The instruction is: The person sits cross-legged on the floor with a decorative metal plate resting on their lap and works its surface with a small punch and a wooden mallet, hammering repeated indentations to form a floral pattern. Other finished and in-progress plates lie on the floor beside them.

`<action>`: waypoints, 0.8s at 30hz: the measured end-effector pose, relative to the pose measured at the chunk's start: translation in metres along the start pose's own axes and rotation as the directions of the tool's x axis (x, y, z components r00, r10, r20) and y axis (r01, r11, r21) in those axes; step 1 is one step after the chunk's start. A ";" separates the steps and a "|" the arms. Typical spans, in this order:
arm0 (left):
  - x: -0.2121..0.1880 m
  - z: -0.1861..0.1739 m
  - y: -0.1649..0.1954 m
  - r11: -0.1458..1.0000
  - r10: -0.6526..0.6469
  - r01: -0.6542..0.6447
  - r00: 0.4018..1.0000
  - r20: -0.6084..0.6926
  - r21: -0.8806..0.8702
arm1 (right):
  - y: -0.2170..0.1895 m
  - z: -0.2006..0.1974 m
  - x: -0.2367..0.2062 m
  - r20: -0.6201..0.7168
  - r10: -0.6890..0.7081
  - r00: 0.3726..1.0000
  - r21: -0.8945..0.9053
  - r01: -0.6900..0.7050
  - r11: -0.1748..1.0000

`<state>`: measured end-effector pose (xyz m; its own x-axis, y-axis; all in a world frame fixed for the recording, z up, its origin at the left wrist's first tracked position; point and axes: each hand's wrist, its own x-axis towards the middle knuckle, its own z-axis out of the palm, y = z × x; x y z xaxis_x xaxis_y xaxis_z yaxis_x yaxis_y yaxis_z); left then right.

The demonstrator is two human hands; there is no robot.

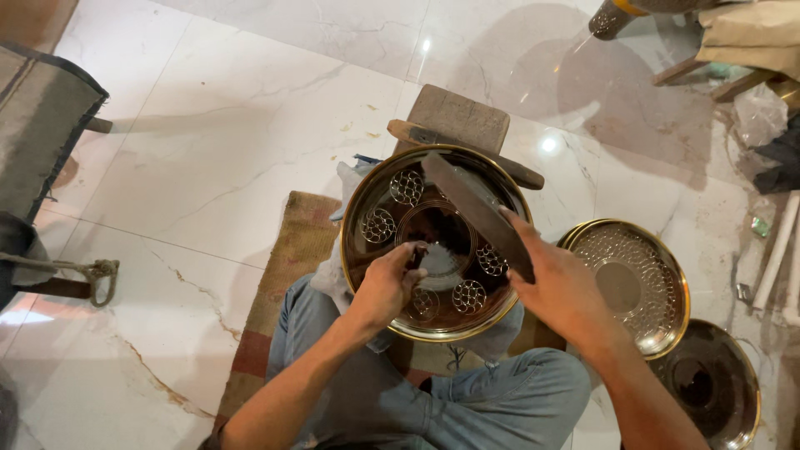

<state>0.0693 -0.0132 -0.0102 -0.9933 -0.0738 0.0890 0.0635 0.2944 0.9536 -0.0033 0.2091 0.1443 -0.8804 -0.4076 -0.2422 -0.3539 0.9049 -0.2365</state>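
While the person sits cross-legged on the marble floor (208,167) in blue jeans (467,400), both forearms reach forward from the lap over a round brass tray (392,200) that rests tilted against the knees. The left hand (387,283) is clenched around a small dark tool (417,254), its tip pressed to the tray's face just beside the centre ring. The right hand (562,287) grips the near end of a long flat metal bar (475,208), which slants up and away across the tray toward its far rim. Flower-like circles of punched dots ring the tray's middle, on both sides of the left hand.

Just right of the right hand lies a second brass tray (629,283), dotted all over, flat on the floor; nearer the person, a darker third tray (708,383) touches or overlaps its edge. Under the legs a striped woven mat (283,275) runs out to the left, with open floor beyond it. Past the worked tray's far rim stands a wooden block (458,117). Farther off to the right, crumpled plastic (758,112) and brown paper (750,37) crowd the corner.
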 end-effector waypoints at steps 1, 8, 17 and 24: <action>-0.004 0.003 0.000 0.999 -0.003 0.002 0.999 -0.033 -0.040 | -0.005 -0.006 0.003 0.095 -0.009 0.995 -0.188 0.027 0.982; -0.024 0.022 0.001 0.995 -0.007 0.040 0.945 -0.326 0.094 | -0.042 -0.025 0.011 0.143 -0.252 0.957 -0.350 0.287 0.892; -0.040 0.041 0.014 0.945 -0.255 0.324 0.809 -0.529 0.040 | -0.077 -0.029 0.012 0.248 -0.328 0.912 -0.358 0.401 0.843; -0.032 0.035 0.014 0.970 -0.179 0.229 0.901 -0.396 0.081 | -0.054 -0.033 0.015 0.290 -0.177 0.940 -0.379 0.283 0.881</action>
<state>0.0986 0.0268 -0.0096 -0.8677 -0.4966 0.0234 -0.1732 0.3461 0.9221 -0.0081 0.1577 0.1848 -0.6737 -0.5792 -0.4590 -0.6804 0.7286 0.0792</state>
